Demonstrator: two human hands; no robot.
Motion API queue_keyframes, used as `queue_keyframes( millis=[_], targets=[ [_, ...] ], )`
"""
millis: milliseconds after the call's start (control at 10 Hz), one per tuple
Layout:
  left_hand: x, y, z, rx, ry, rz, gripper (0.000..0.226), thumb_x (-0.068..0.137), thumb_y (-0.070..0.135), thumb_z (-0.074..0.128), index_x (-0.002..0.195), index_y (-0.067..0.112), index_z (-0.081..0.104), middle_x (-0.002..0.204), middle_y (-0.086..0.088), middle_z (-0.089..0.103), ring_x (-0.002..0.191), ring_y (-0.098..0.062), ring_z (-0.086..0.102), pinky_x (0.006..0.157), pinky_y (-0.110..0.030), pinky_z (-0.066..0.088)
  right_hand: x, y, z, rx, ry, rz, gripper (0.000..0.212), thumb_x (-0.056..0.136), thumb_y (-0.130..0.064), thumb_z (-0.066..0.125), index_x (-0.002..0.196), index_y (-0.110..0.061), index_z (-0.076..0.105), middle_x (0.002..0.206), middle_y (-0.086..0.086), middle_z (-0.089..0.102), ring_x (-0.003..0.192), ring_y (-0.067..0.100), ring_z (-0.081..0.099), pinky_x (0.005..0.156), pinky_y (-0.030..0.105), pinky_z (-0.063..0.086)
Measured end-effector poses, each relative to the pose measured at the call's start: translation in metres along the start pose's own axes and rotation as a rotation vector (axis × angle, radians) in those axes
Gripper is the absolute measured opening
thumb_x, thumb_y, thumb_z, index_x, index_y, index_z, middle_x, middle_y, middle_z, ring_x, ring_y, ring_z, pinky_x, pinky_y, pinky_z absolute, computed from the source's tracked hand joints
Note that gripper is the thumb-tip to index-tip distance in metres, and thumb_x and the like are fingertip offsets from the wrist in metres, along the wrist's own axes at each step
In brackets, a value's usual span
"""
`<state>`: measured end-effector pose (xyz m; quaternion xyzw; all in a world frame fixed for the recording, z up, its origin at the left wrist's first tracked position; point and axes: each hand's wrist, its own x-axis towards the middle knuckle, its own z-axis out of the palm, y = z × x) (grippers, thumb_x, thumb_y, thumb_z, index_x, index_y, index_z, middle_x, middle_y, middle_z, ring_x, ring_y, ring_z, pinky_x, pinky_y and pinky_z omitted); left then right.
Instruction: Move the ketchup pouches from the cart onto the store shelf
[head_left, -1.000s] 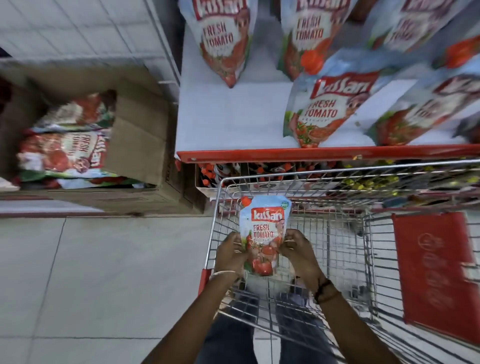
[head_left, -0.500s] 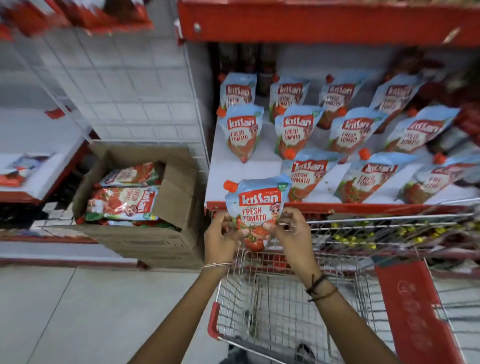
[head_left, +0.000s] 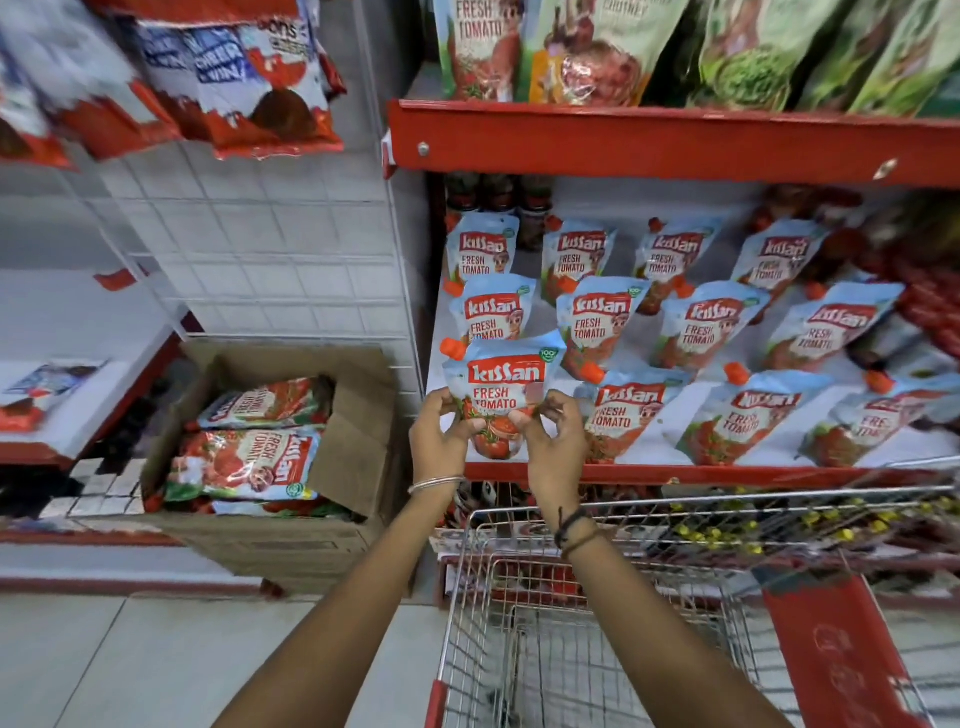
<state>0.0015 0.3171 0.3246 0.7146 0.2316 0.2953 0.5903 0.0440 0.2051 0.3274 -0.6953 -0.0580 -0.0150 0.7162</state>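
A blue Kissan ketchup pouch (head_left: 506, 384) with an orange cap is held upright at the front left corner of the white store shelf (head_left: 675, 474). My left hand (head_left: 439, 436) pinches its lower left edge and my right hand (head_left: 550, 441) pinches its lower right edge. Whether its base touches the shelf is hidden by my fingers. Several matching pouches (head_left: 722, 332) lie in rows behind and to the right of it. The wire cart (head_left: 587, 613) stands below my arms, its basket bottom showing no pouches.
An open cardboard box (head_left: 358, 447) with larger tomato packs sits on the floor left of the shelf. A white wire grid panel (head_left: 270, 249) rises behind it. A red-edged upper shelf (head_left: 675, 143) holds sauce packs overhead. Snack bags (head_left: 228, 78) hang upper left.
Both hands lifted the pouch out of the cart basket and carried it up and forward to the shelf's front left corner. The view tilted upward from the cart to the shelves.
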Motion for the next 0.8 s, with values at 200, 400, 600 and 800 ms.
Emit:
queue_keyframes(
  millis=[200, 400, 600, 800],
  targets=[
    [0.012, -0.019, 0.004, 0.06, -0.016, -0.01, 0.039, 0.068, 0.0, 0.068, 0.104, 0.004, 0.057, 0.098, -0.003, 0.062, 0.085, 0.002, 0.058, 0.07, 0.003, 0.042, 0.008, 0.027, 0.009, -0.039, 0.021, 0.045, 0.026, 0.082, -0.005, 0.068, 0.105, -0.003, 0.057, 0.109, 0.016, 0.065, 0.105, 0.024, 0.059, 0.077, 0.004, 0.048],
    [0.008, -0.031, 0.005, 0.094, -0.017, 0.015, 0.034, 0.069, -0.006, 0.069, 0.099, 0.004, 0.058, 0.095, -0.008, 0.064, 0.086, -0.015, 0.059, 0.071, -0.001, 0.043, 0.008, 0.032, 0.004, -0.051, -0.017, 0.059, 0.027, 0.081, -0.002, 0.068, 0.105, -0.002, 0.056, 0.104, 0.012, 0.064, 0.088, -0.014, 0.06, 0.068, 0.001, 0.047],
    [-0.004, -0.031, 0.003, 0.14, -0.028, 0.006, 0.031, 0.075, -0.006, 0.065, 0.104, 0.0, 0.056, 0.1, -0.007, 0.062, 0.089, -0.013, 0.057, 0.07, 0.004, 0.041, 0.003, 0.034, -0.002, -0.074, -0.099, 0.041, 0.029, 0.082, 0.0, 0.065, 0.108, 0.007, 0.053, 0.107, 0.013, 0.06, 0.083, -0.018, 0.059, 0.057, 0.0, 0.046],
    [-0.021, -0.026, 0.002, 0.113, -0.075, -0.052, 0.055, 0.074, 0.002, 0.068, 0.123, 0.008, 0.045, 0.125, -0.013, 0.055, 0.115, -0.021, 0.051, 0.101, -0.049, 0.046, -0.002, 0.031, -0.006, -0.104, -0.184, 0.07, 0.04, 0.083, -0.008, 0.066, 0.119, -0.002, 0.05, 0.123, 0.016, 0.058, 0.108, 0.015, 0.057, 0.097, 0.033, 0.052]
  ],
)
